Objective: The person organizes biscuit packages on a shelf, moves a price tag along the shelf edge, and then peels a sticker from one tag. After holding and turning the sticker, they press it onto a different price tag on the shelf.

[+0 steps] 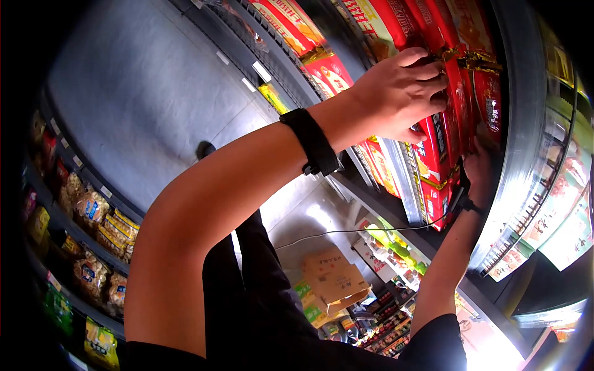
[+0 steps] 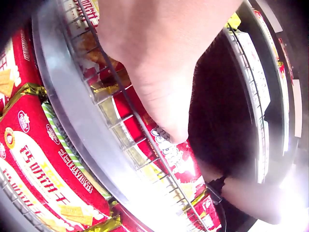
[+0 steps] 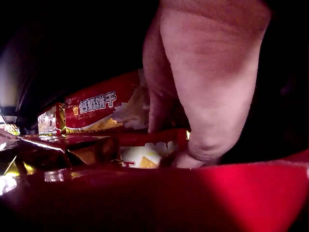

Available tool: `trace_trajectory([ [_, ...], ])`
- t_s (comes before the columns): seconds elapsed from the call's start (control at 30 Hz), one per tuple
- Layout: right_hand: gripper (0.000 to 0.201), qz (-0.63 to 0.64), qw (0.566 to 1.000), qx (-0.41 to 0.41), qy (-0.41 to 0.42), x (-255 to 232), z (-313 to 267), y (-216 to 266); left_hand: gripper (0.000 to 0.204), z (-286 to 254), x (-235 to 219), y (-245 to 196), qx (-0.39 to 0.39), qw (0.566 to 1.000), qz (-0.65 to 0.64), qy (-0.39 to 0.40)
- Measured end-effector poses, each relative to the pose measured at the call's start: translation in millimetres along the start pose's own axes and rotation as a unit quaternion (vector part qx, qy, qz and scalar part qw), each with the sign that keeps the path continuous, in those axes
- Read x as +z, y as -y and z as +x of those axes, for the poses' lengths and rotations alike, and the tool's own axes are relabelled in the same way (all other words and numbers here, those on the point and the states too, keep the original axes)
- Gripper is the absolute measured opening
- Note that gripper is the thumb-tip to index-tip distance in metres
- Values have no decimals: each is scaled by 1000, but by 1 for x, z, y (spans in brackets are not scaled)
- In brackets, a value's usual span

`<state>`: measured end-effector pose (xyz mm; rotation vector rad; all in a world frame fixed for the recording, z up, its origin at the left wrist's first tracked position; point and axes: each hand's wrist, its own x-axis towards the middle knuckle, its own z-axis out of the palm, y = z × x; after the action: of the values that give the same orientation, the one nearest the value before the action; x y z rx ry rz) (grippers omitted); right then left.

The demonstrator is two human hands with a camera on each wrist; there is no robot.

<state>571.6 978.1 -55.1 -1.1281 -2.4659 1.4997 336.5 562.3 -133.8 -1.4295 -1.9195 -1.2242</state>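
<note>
Red packs of biscuits (image 1: pixel 438 133) stand in a tight row on a wire-fronted shelf. Across this row lies my left hand (image 1: pixel 402 93), fingers bent over the pack faces and thumb near the lower edge, gripping a pack. In the left wrist view, the left hand (image 2: pixel 164 92) reaches past the wire rail onto a red biscuit pack (image 2: pixel 181 162). My right hand (image 1: pixel 477 166) is at the inner end of the row, close under the shelf edge. The right wrist view has the right hand (image 3: pixel 207 92) pointing down among biscuit packs (image 3: pixel 104 106); its fingertips are hidden behind a red pack in front.
A clear curved shelf strip (image 1: pixel 523 142) borders the right arm. A thin cable (image 1: pixel 346 232) runs toward the right wrist. Cardboard boxes (image 1: pixel 334 278) stand on the floor. Across the grey aisle floor (image 1: pixel 130 80) is a shelf of bagged snacks (image 1: pixel 93 207).
</note>
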Motion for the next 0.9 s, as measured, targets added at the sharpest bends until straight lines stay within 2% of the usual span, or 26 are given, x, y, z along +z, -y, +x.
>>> trace_trajectory([
  [0.3,52,-174,982,-69,-37,-21,12,-18,53,2,-2,0,10,999,29,21],
  [0.4,51,-225,970,-82,-42,-31,17,-30,58,3,-6,-1,-5,998,-23,50],
  [0.5,50,-285,953,-97,-45,-46,27,-48,58,3,-8,-2,-3,999,-24,43],
  [0.53,49,-281,954,-95,-45,-48,27,-51,58,3,-8,-2,-4,999,-25,45],
  [0.6,50,-156,984,-62,-54,-46,26,-48,58,3,-9,-2,-6,998,-27,49],
  [0.63,51,-28,998,-14,-55,-31,19,-31,58,3,-9,-2,-6,998,-25,51],
  [0.67,52,100,993,35,-54,-16,10,-14,58,4,-9,-3,-6,998,-23,53],
  [0.77,53,95,993,-18,68,8,-23,17,58,5,-9,-2,-8,998,-22,59],
  [0.83,53,133,973,-65,175,22,-41,44,58,4,-8,-3,-9,998,-22,62],
  [0.9,52,-20,982,-132,137,20,-35,35,59,4,-9,-3,-10,998,-21,63],
])
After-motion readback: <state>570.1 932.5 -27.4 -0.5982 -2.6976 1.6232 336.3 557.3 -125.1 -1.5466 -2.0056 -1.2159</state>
